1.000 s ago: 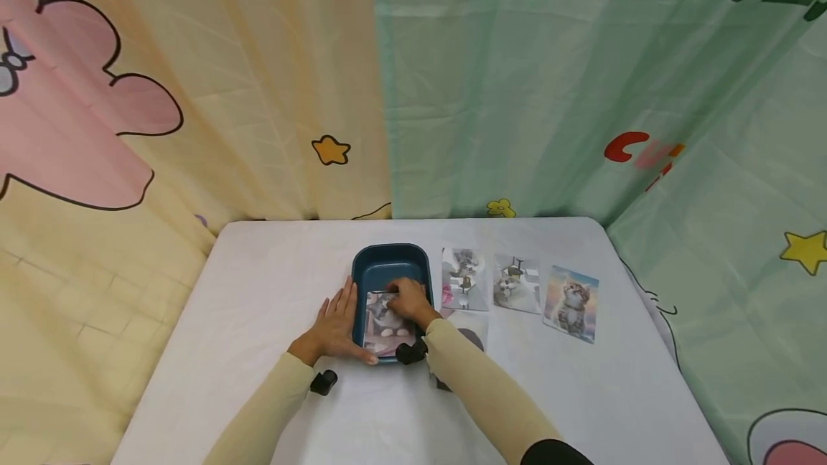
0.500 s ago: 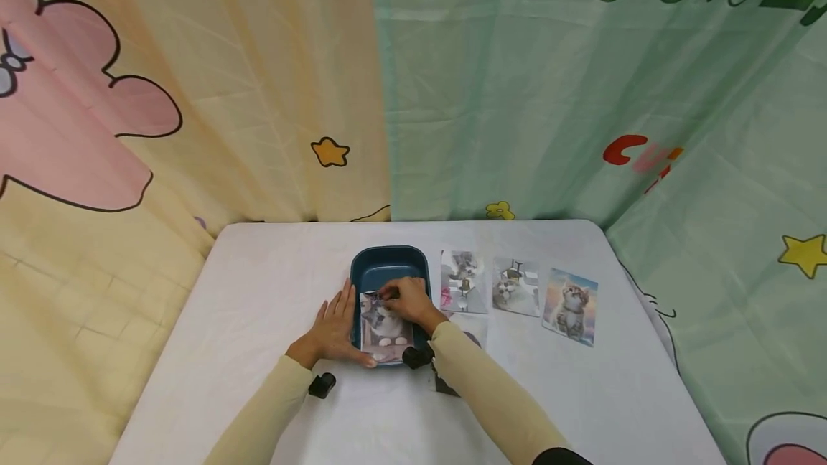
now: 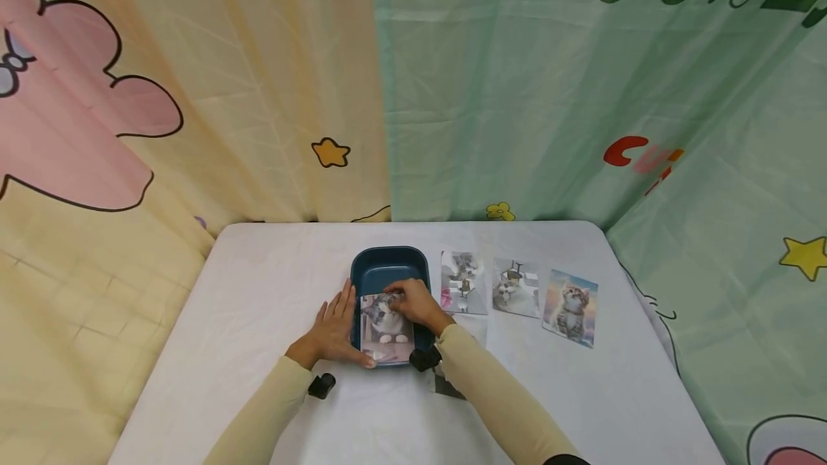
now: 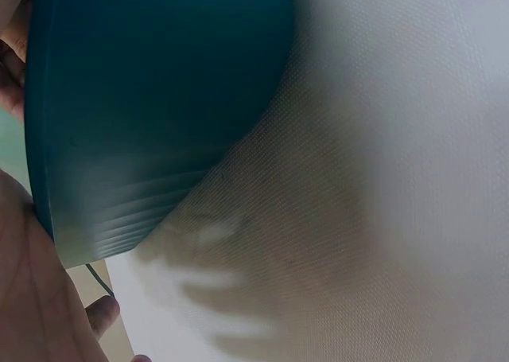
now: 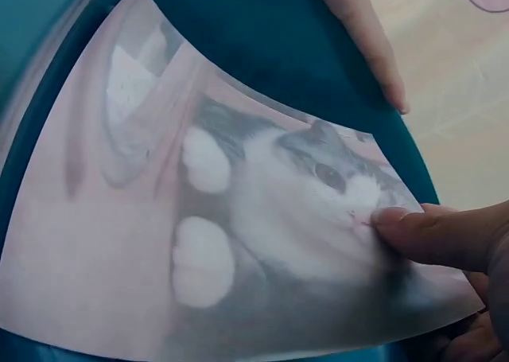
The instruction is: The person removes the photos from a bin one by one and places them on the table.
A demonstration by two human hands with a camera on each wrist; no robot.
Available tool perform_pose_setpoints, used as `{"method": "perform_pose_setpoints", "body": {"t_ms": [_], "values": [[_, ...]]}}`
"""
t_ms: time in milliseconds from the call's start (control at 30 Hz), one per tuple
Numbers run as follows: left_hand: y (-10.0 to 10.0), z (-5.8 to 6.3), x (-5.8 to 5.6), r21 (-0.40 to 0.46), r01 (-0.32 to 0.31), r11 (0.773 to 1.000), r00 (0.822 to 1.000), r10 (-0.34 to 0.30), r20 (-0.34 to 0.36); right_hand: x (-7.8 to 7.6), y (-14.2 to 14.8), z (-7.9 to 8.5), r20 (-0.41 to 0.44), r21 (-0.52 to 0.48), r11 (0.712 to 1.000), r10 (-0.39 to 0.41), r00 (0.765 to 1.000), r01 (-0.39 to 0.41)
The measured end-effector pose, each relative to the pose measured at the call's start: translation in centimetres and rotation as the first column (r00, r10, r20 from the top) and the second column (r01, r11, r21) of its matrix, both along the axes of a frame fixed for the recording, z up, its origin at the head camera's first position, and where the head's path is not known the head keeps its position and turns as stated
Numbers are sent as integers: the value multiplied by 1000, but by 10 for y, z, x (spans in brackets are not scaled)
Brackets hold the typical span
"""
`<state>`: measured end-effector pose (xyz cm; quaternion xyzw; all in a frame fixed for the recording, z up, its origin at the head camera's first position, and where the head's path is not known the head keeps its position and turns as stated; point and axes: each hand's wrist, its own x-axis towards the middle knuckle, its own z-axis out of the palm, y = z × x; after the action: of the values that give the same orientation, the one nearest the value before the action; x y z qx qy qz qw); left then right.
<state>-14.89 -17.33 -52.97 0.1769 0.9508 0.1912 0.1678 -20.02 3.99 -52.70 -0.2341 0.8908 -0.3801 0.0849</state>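
A dark teal rectangular tray [image 3: 390, 275] stands left of the table's middle. A printed cat picture [image 3: 386, 339] overlaps its near half. My right hand [image 3: 416, 303] pinches the picture near its far right corner, thumb [image 5: 433, 235] on the printed face and fingers beneath. In the right wrist view the sheet [image 5: 207, 219] bows, its edges curving over the tray. My left hand [image 3: 332, 332] lies along the tray's left side with straight fingers, its thumb at the near left corner. In the left wrist view its palm [image 4: 32, 282] is against the tray wall [image 4: 151, 115].
To the right of the tray lie three cat pictures in a row: one with a pink patch [image 3: 464, 282], a grey-white one [image 3: 515, 287] and a kitten against a pastel sky [image 3: 571, 307]. More prints [image 3: 446, 384] lie partly under my right forearm. Printed curtains [image 3: 271, 92] surround the white table [image 3: 271, 264].
The cat picture has shifted slightly left and nearer within the tray's outline. My right hand has moved slightly right over the last half second. My left hand keeps its place.
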Motion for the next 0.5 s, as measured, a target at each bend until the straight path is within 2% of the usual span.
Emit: {"method": "perform_pose_setpoints", "body": {"t_ms": [100,333,500], "values": [[0,0,0,-3,1,1000,1000,-1,-1,-1,4,2,-24,-16,1000,9,1000,-9],[0,0,-1,-7,4,1000,1000,-4,10,-2,14,3,-90,10,996,84,992,-84],[-1,-1,-1,-8,5,1000,1000,-5,16,-3,21,4,-81,-18,998,57,995,-58]]}}
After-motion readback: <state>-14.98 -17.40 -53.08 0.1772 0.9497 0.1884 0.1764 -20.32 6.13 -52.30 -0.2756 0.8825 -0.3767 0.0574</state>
